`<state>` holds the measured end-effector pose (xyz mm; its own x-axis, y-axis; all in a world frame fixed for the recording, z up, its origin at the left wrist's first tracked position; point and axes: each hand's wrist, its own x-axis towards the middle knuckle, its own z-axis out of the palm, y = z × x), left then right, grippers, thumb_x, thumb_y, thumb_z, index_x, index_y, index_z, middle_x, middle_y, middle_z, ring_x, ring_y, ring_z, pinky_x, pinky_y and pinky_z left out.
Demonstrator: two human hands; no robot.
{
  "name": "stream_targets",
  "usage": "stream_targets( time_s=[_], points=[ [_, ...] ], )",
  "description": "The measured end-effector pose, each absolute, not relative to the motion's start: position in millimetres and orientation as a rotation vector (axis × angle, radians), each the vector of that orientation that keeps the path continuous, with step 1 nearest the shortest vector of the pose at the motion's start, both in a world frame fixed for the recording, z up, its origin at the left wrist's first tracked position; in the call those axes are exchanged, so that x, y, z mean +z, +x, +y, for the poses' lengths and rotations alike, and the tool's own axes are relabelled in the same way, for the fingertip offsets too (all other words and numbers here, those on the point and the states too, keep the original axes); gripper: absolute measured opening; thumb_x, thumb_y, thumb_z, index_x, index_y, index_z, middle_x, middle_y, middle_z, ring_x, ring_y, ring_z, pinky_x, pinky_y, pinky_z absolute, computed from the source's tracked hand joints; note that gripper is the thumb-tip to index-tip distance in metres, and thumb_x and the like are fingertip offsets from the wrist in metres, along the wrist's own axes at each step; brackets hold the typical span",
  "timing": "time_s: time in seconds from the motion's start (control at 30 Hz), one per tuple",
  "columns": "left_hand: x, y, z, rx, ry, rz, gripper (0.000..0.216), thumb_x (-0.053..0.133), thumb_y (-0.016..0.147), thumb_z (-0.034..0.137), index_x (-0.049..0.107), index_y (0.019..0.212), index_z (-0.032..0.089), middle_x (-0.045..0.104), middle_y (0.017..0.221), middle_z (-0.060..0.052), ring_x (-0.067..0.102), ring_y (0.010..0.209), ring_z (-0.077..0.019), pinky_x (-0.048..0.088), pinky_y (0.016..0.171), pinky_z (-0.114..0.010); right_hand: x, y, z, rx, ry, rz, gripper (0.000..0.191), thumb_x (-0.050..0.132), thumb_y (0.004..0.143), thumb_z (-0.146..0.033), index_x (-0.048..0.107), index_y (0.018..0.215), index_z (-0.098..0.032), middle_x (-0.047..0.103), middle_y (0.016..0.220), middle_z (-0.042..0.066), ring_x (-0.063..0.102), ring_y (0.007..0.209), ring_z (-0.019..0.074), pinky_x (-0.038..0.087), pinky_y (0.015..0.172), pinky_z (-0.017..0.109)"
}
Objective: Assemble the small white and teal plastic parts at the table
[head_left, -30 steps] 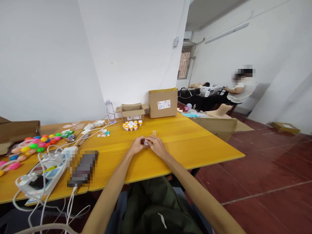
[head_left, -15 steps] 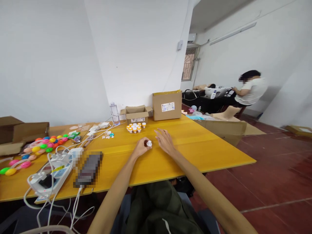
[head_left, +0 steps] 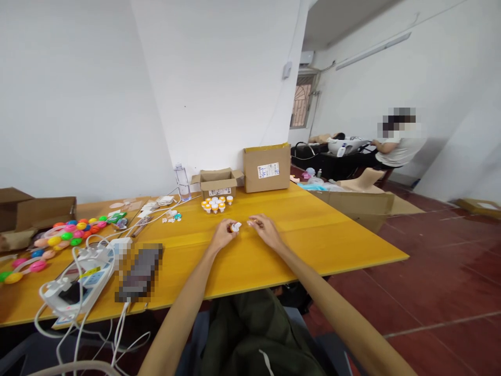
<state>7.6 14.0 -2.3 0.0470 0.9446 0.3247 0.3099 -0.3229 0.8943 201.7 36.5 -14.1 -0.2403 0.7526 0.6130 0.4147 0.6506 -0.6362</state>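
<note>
My left hand [head_left: 222, 236] is closed around a small white piece with an orange band [head_left: 235, 227], its white end pointing toward my right hand. My right hand [head_left: 266, 231] is just to the right, thumb and fingers drawn together in a pinch. Whatever lies between those fingertips is too small to name. A gap separates the right fingertips from the white piece. Beyond my hands, several similar white-and-orange pieces [head_left: 215, 208] stand in a cluster, with one set slightly apart on the right.
An open small carton [head_left: 217, 184] and a taller closed box [head_left: 266, 169] stand at the back beside a clear bottle [head_left: 181, 183]. To the left lie colourful balls [head_left: 66, 236], a power strip [head_left: 84, 292] with cables and a phone [head_left: 140, 272]. A person [head_left: 399, 149] sits at the far right.
My right hand has gone from spread fingers to a pinch. The white piece in my left hand has tilted toward the right, showing more of its orange band.
</note>
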Motion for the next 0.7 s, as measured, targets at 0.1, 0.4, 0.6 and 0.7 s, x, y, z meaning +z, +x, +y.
stream_targets(
  time_s=[0.1,0.4,0.6,0.7],
  points=[
    [-2.7,6.8,14.7,1.278,1.686,1.253,0.03,0.07,0.055,0.007,0.069,0.083,0.018,0.067,0.086,-0.001,0.059,0.071,-0.013,0.047,0.07,-0.025,-11.0,199.6,29.9,0.529,-0.833,-1.808,0.024,0.054,0.089,-0.031,0.069,0.105,-0.023,0.068,0.099,0.007,0.066,0.085,0.018,0.055,0.077,0.031],
    [-2.9,6.5,13.4,1.207,1.611,1.172,0.033,0.074,0.056,0.011,0.062,0.086,0.018,0.065,0.071,0.004,0.058,0.063,-0.0107,0.044,0.062,-0.021,-6.4,194.4,20.4,0.548,-0.732,-1.909,0.026,0.055,0.088,-0.023,0.07,0.109,-0.025,0.067,0.102,0.007,0.064,0.096,0.0199,0.055,0.083,0.034],
    [1.3,8.4,10.2,1.174,1.626,1.16,0.032,0.077,0.055,0.013,0.065,0.084,0.017,0.068,0.075,0.001,0.061,0.068,-0.0133,0.047,0.069,-0.025,-3.1,192.7,15.9,0.507,-0.733,-1.979,0.022,0.057,0.088,-0.022,0.069,0.106,-0.023,0.068,0.099,0.006,0.066,0.092,0.0199,0.054,0.082,0.033],
    [3.7,9.9,8.4,1.171,1.613,1.125,0.03,0.079,0.055,0.014,0.067,0.083,0.017,0.071,0.08,-0.001,0.064,0.075,-0.016,0.048,0.075,-0.029,-2.6,192.1,14.6,0.526,-0.747,-1.981,0.018,0.059,0.087,-0.023,0.069,0.101,-0.023,0.069,0.098,0.006,0.066,0.088,0.0189,0.055,0.08,0.032]
  ],
)
